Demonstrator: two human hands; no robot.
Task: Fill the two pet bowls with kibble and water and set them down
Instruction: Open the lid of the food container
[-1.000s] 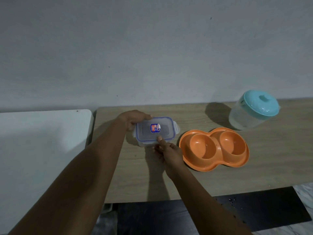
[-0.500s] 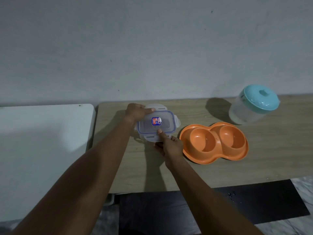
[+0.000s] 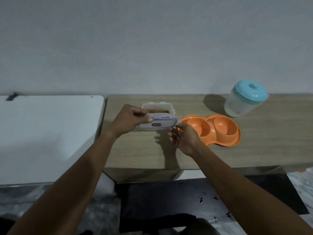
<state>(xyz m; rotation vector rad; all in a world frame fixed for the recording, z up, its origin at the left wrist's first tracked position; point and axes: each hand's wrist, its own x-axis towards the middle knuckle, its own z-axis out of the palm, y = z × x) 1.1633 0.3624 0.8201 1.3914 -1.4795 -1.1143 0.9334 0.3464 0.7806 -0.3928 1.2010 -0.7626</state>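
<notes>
A clear rectangular container [image 3: 170,107] with brown kibble [image 3: 158,111] inside stands on the wooden table [image 3: 254,141]. Its blue-rimmed lid [image 3: 157,124] is lifted off and tilted toward me, held at its left end by my left hand [image 3: 128,121]. My right hand [image 3: 184,138] hovers just right of the lid with fingers apart, holding nothing. The orange double pet bowl [image 3: 218,129] lies right of the container, both wells bare. A clear jug with a teal lid [image 3: 245,99] stands at the back right.
A white table [image 3: 47,133] adjoins the wooden one on the left. The grey wall runs close behind both. A dark mat [image 3: 186,200] lies on the floor below the table's front edge.
The lid has come off the container, lifted toward me by my left hand. My right hand has let go of the lid's front edge and moved right. The kibble now shows.
</notes>
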